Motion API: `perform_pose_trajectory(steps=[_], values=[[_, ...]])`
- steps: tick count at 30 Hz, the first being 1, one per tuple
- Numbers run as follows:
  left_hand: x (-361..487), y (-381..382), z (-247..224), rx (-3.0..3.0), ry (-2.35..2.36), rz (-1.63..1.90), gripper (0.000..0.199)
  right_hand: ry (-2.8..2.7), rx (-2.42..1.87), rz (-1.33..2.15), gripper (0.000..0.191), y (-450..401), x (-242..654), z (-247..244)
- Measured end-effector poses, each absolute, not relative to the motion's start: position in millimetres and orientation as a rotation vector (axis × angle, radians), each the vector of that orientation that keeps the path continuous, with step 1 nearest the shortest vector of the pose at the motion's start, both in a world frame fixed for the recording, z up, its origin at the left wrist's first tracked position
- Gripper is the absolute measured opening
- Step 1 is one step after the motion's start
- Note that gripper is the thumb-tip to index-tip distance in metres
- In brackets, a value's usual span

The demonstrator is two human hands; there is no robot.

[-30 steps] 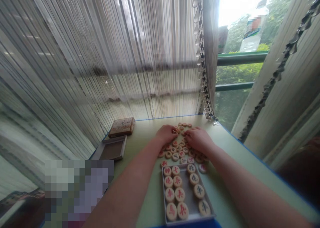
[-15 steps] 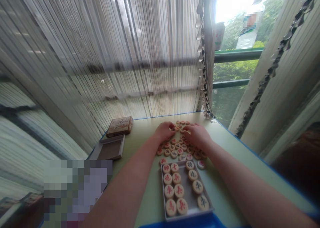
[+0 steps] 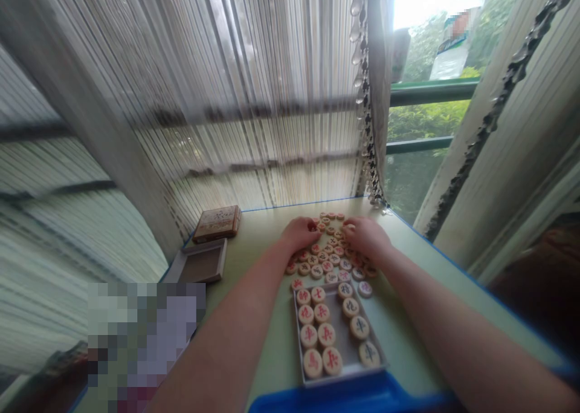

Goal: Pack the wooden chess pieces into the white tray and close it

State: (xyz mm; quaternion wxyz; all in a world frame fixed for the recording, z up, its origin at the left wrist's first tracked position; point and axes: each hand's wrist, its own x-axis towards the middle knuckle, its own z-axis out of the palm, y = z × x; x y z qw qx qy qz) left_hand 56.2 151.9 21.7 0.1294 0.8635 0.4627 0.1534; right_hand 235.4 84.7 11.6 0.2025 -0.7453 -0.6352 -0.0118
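Note:
My left hand reaches over the left side of a loose spread of round wooden Chinese chess pieces. Its thumb and fingers curl round a piece at their tips, mostly hidden. On the spread's right side, my right hand has its fingers bent together; what they hold, if anything, cannot be made out. Closer to me lies a shallow grey tray. Two columns of red-marked pieces fill its left part, and one column of black-marked pieces runs along its right wall.
At the table's left edge sit a brown patterned box and an open shallow grey box part. A blue edge is nearest me. String curtains hang behind the table; a bottle stands beyond the window rail.
My right hand has shifted right, away from the middle of the loose pieces, showing more of them. My left hand has barely moved. The view has tilted slightly.

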Motion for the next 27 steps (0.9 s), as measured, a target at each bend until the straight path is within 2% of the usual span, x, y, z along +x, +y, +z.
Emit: perform_pose_trajectory(steps=[3,8,18,27], values=[[56,152,21,2.486,1.350,0.459,0.033,-1.795,-2.082,0.057,0.032,87,236,11],[55,151,21,2.362,1.397,0.512,0.051,-1.706,-2.089,0.060,0.034,85,240,12],[56,151,22,2.399,1.427,0.506,0.038,-1.584,-2.101,0.188,0.034,90,258,7],[58,151,19,2.417,1.464,0.541,0.040,-1.552,-2.070,0.200,0.034,88,257,9]])
